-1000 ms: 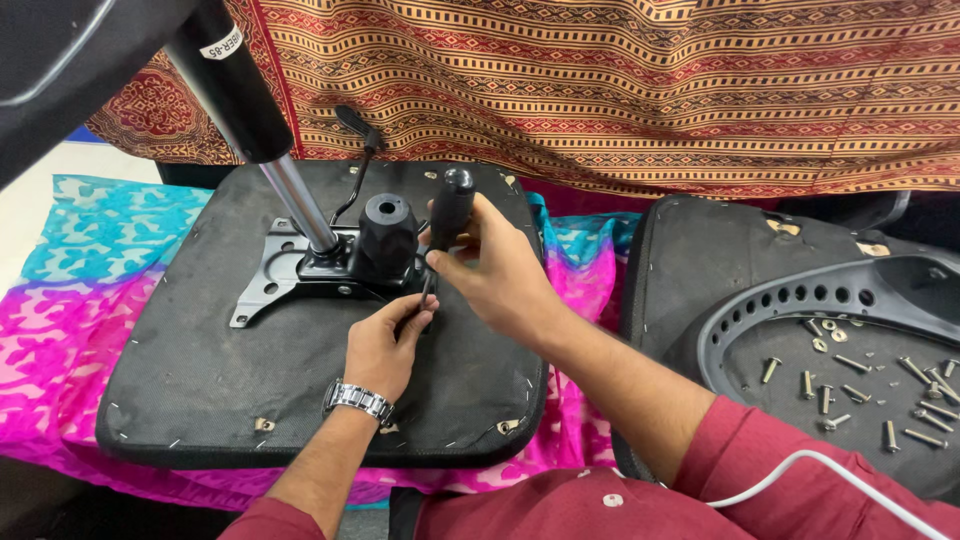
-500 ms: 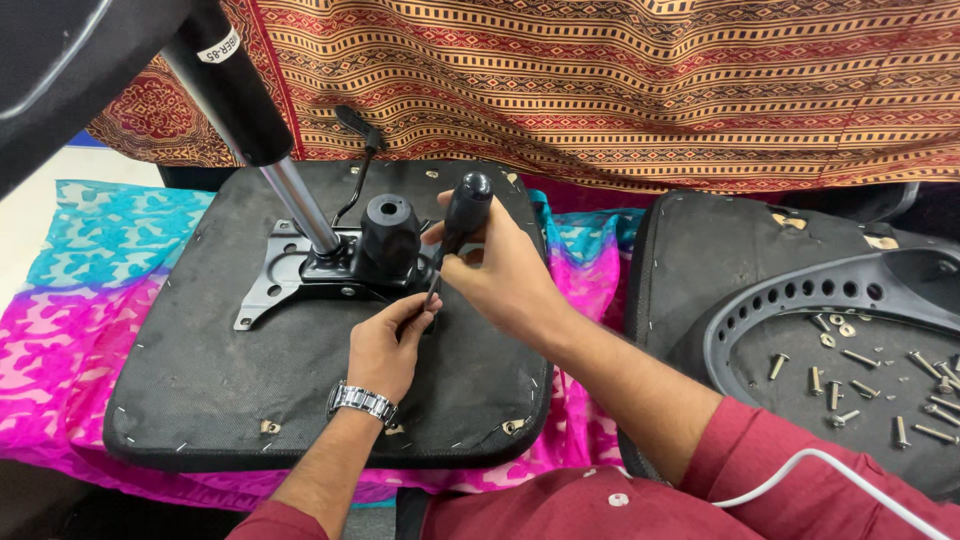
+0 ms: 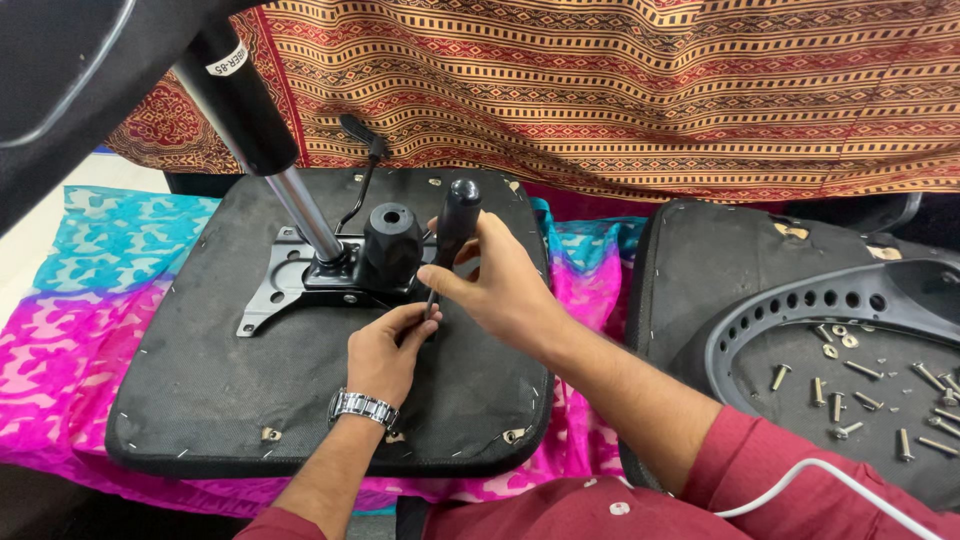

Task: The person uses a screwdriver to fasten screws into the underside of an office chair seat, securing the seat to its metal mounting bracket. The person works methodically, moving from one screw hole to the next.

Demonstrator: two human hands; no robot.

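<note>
Right hand: our right hand (image 3: 505, 285) is curled shut around the black handle of a screwdriver (image 3: 452, 232); the tool stands nearly upright, tilted a little, its shaft running down toward the seat.
Left hand: our left hand (image 3: 382, 352) sits just below the right; its fingers are pinched together at the lower end of the shaft; whether a screw is between them we cannot tell; a metal watch (image 3: 364, 407) is on the wrist.
Seat base: the upturned black seat base (image 3: 200, 400) lies flat under both hands; a metal bracket plate (image 3: 275, 290) is fixed at its middle, with a black round knob (image 3: 390, 240) just left of the screwdriver; a gas cylinder (image 3: 265, 130) rises slanting from the plate toward the upper left.
Surface: we see a pink and turquoise patterned cloth (image 3: 60, 310) spread over the surface, the seat base resting on it.
Right side: a second black padded panel (image 3: 720, 260) lies beside the seat base; a perforated black plastic frame (image 3: 800, 310) rests on it; loose bolts and washers (image 3: 850, 385) are scattered inside the frame.
Room: a striped woven cloth (image 3: 620, 90) in red and yellow hangs along the back; a white cable (image 3: 800, 485) crosses our red sleeve.
</note>
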